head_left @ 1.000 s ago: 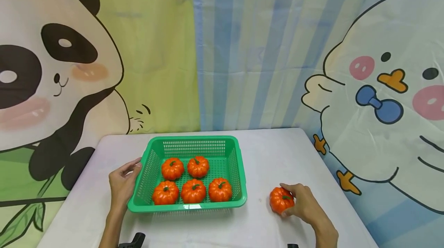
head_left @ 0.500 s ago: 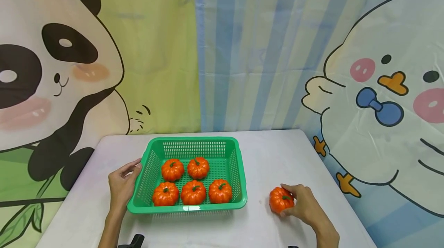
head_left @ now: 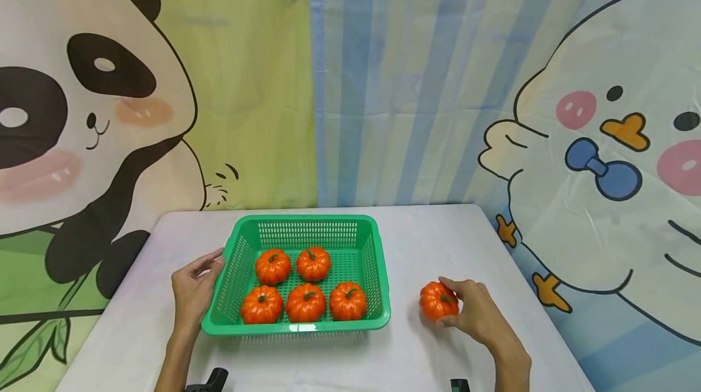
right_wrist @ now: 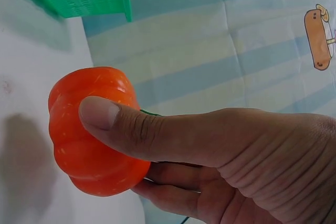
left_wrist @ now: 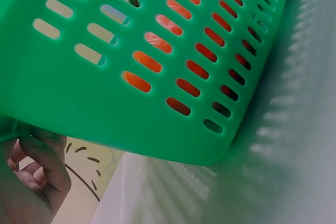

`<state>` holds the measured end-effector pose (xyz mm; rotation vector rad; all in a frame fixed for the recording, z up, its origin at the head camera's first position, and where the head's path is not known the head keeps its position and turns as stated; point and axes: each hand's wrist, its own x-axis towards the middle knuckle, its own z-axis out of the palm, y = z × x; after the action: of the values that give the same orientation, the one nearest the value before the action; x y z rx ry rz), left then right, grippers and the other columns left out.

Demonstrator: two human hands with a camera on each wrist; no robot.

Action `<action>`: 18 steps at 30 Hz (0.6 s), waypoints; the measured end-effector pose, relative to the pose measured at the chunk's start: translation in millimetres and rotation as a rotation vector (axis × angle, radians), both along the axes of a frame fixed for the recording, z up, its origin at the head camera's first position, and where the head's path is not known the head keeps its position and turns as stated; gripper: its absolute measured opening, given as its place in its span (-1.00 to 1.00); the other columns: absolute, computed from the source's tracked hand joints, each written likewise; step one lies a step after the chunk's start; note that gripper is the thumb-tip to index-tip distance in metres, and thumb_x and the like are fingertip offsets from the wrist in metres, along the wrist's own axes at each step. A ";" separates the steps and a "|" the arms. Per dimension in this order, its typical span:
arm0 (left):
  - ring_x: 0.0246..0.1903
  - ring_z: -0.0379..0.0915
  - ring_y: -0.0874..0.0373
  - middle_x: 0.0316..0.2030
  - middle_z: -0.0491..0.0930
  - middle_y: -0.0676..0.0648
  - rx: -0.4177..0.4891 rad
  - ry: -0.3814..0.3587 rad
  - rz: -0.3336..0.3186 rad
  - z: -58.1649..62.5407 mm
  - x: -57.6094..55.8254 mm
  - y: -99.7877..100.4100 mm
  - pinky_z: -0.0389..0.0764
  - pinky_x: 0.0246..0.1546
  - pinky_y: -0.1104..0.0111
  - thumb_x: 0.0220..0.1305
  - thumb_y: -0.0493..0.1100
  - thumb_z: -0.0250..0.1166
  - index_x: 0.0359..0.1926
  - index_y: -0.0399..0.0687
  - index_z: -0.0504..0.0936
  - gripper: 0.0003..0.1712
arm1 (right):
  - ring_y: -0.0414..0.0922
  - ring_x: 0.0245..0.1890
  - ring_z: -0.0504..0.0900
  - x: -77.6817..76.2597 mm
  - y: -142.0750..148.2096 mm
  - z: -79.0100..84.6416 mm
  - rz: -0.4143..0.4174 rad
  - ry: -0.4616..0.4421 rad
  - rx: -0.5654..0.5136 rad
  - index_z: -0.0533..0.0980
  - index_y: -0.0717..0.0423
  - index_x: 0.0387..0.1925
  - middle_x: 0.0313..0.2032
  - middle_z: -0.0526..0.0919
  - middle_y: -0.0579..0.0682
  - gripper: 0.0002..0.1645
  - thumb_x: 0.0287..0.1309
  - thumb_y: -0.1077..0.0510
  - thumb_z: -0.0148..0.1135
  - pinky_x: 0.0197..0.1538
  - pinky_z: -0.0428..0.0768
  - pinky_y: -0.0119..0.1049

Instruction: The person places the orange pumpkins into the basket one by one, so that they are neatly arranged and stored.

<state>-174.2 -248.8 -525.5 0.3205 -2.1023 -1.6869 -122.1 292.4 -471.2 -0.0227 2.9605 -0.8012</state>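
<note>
A green perforated plastic basket [head_left: 263, 330] stands on the white table. Several small orange toy pumpkins [head_left: 305, 302] with green stems lie inside it in two rows. At its left side my left hand [head_left: 193, 288] holds the rim, the fingertips tucked up under the lip in the left wrist view. To the right of the basket, my right hand [head_left: 479, 314] grips another orange toy pumpkin [head_left: 436, 301] between thumb and fingers. In the right wrist view the thumb lies across this pumpkin [right_wrist: 94, 153], and its shadow falls apart from it on the table.
The white table [head_left: 416, 240] ends at a back edge against a cartoon curtain [head_left: 383, 106] with a panda and a chick. Dark device parts [head_left: 210, 381] show at the front edge, below each hand.
My right hand has raised the pumpkin and shifted slightly left and away from me. My left hand and the basket have stayed in place.
</note>
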 end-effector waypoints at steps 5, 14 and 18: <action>-0.49 0.74 0.48 -0.39 0.70 0.30 0.001 -0.002 -0.001 -0.1 -1.0 -0.3 0.71 -0.39 0.58 0.54 -0.19 0.39 0.22 -0.31 0.77 -0.64 | 0.06 0.06 0.61 -2.4 -2.1 2.8 0.006 -0.002 -0.001 0.65 0.15 0.37 0.13 0.79 0.11 0.05 -0.28 0.15 0.89 0.23 0.70 0.23; -0.49 0.74 0.49 -0.40 0.70 0.33 -0.006 -0.010 0.001 0.8 -0.2 0.1 0.71 -0.39 0.58 0.55 -0.18 0.38 0.22 -0.30 0.78 -0.64 | 0.06 0.06 0.59 -3.8 -6.3 10.7 0.022 0.012 0.004 0.64 0.14 0.38 0.13 0.79 0.10 0.04 -0.24 0.13 0.88 0.22 0.71 0.23; -0.49 0.74 0.48 -0.40 0.70 0.31 -0.007 -0.011 -0.002 0.3 0.2 0.0 0.71 -0.39 0.57 0.55 -0.18 0.38 0.22 -0.29 0.78 -0.64 | 0.06 0.06 0.60 -4.3 -8.3 13.6 0.038 0.027 0.011 0.64 0.15 0.38 0.12 0.79 0.10 0.03 -0.22 0.12 0.88 0.20 0.72 0.21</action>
<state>-174.1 -248.8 -525.2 0.3264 -2.1161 -1.6822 -126.4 284.1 -457.6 -0.0901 2.9797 -0.7862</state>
